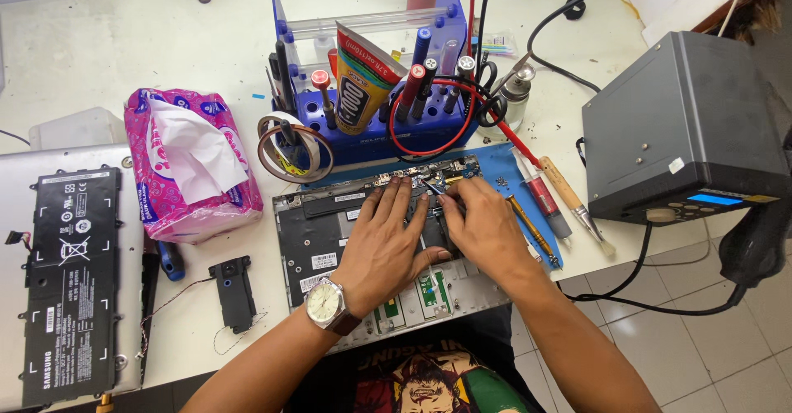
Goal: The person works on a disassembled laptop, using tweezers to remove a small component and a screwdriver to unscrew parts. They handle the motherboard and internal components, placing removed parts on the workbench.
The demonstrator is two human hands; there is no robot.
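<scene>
- I am leaning over an opened laptop base [330, 240] lying on the white counter [124, 42], its far end resting on a blue mat [499, 169].
- My left hand [384, 244] is pressing flat on the dark inner panel, fingers spread wide and holding nothing; a wristwatch [324, 303] is sitting on that wrist.
- My right hand [487, 223] is pinching narrow around what looks like a pair of tweezers [435, 185], tips pointing at the small parts along the base's far edge.
- Risk, as I judge it: the metal tips are working among exposed connectors, so a slip could be scratching a contact or tearing a thin cable; my left palm could be bearing too hard on the panel.
- Tiny screws [500, 181] are lying loose on the mat near my knuckles; a brush of the hand could be scattering them.
- A red wire [429, 145] is hanging just beyond my fingers and could be snagging.
- A flat black battery pack [70, 285] with white warning symbols and a label strip is lying at far left on a silver cover.
- A pink-and-purple soft tissue pack [190, 165] is sitting left of the base, a white sheet sticking out.
- A tall orange-and-cream tube [363, 79] is standing in the blue tool rack [371, 124].
- White rectangular stickers are showing on the base's near-left corner.
- A dark grey box unit [681, 124] with a blue display strip is sitting at right.
</scene>
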